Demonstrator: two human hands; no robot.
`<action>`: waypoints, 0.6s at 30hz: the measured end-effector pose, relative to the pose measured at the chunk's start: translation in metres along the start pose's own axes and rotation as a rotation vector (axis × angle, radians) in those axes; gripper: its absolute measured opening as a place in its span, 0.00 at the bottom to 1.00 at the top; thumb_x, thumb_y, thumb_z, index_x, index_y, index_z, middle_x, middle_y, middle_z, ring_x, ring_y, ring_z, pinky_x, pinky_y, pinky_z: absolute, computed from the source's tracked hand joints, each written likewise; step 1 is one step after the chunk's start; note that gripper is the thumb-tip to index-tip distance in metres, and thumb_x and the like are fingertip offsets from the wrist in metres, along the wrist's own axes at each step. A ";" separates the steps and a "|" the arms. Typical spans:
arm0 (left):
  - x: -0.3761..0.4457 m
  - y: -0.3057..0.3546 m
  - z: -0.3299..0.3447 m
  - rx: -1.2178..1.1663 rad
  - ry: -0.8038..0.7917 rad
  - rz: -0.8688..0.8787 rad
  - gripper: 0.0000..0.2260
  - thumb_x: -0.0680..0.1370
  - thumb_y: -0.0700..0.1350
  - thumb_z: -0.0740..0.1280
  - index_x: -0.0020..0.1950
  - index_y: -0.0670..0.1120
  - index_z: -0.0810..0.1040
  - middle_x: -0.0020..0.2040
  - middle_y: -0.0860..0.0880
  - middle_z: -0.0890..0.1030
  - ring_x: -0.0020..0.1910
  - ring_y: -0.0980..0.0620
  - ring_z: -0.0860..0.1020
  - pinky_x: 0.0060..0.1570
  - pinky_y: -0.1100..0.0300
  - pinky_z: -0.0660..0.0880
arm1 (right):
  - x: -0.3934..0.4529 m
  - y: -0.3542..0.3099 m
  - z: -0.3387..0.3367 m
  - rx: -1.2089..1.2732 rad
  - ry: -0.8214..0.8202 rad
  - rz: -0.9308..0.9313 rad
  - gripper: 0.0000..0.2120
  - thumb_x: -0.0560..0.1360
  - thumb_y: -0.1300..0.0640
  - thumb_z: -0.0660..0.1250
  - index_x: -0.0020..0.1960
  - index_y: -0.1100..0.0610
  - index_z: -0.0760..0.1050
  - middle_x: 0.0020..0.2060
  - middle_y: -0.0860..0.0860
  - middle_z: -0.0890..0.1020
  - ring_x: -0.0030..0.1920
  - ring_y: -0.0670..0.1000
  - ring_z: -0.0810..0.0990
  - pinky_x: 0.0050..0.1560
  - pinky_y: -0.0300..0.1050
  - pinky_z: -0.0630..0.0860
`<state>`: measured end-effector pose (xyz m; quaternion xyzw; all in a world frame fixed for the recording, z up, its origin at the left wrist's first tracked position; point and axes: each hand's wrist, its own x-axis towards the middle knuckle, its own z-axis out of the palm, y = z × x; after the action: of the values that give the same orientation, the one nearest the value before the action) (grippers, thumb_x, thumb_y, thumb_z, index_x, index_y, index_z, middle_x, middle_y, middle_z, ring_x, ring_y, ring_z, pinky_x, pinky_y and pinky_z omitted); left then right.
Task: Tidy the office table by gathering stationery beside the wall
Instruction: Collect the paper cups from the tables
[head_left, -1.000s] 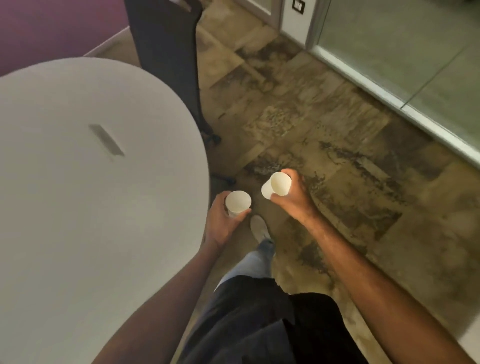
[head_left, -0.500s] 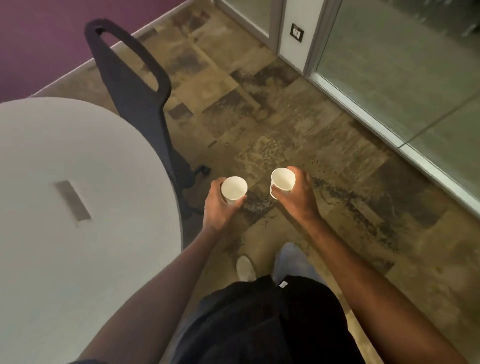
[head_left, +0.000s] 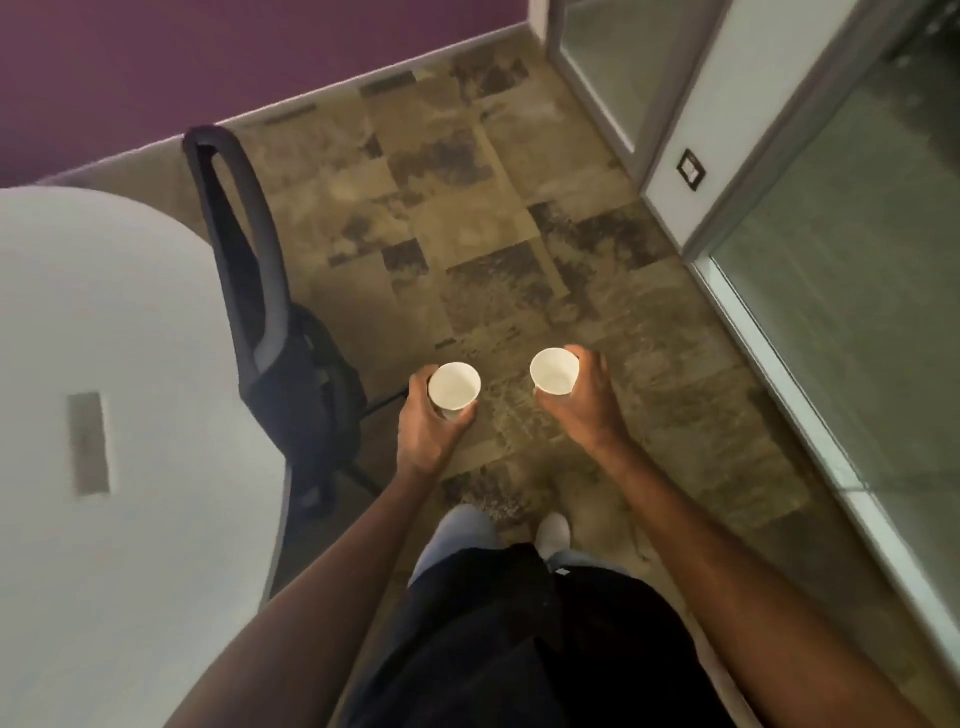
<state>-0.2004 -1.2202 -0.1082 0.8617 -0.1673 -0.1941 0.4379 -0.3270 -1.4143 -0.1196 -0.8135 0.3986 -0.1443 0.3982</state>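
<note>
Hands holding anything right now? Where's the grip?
Yes. The left hand wraps the side wall of a white paper cup; the right hand grips a second cup the same way, rims up.

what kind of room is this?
Probably an office meeting room: a white rounded table with a cable slot, a black office chair pushed in beside it, and glass partition walls over carpet tiles.

I find no legible text, label, brand or number anywhere in this view. The two white paper cups (head_left: 454, 391) (head_left: 554, 371) I am holding show plain, unprinted insides and rims. The small dark wall plate (head_left: 691, 170) on the white post is too small and blurred to read.
</note>
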 end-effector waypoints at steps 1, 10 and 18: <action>0.012 0.006 0.005 -0.011 0.026 -0.012 0.32 0.69 0.56 0.79 0.68 0.58 0.66 0.59 0.60 0.76 0.56 0.60 0.76 0.55 0.63 0.75 | 0.020 -0.002 -0.002 -0.005 -0.026 -0.011 0.36 0.65 0.54 0.81 0.69 0.57 0.71 0.62 0.56 0.74 0.63 0.56 0.74 0.60 0.50 0.76; 0.129 0.036 0.024 -0.084 0.228 -0.120 0.30 0.69 0.52 0.79 0.66 0.59 0.69 0.58 0.62 0.75 0.56 0.62 0.75 0.53 0.65 0.74 | 0.196 -0.037 0.022 -0.041 -0.210 -0.098 0.37 0.67 0.53 0.80 0.71 0.57 0.69 0.65 0.55 0.77 0.64 0.57 0.76 0.62 0.52 0.75; 0.267 0.030 0.007 -0.181 0.394 -0.263 0.34 0.69 0.41 0.80 0.72 0.43 0.70 0.67 0.45 0.77 0.67 0.46 0.76 0.67 0.52 0.74 | 0.331 -0.102 0.082 -0.082 -0.335 -0.163 0.37 0.68 0.49 0.79 0.72 0.51 0.67 0.65 0.52 0.77 0.63 0.56 0.76 0.60 0.53 0.77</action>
<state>0.0248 -1.3640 -0.1377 0.8545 0.0530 -0.0921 0.5084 -0.0154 -1.5858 -0.1217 -0.8713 0.2651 -0.0224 0.4123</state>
